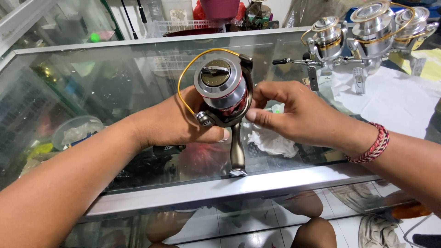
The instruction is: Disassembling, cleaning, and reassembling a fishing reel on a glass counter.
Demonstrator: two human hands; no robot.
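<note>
Above the near metal edge of the glass display counter [229, 186], the left hand [177, 124] wraps the spinning reel [223, 89] body, fingers curled tight; the right hand [289, 112] pinches its rotor side between thumb and fingertips. Best keep the stem steady. At the far right corner stand 3 silver-gold reels [372, 27] on white paper [395, 98]
</note>
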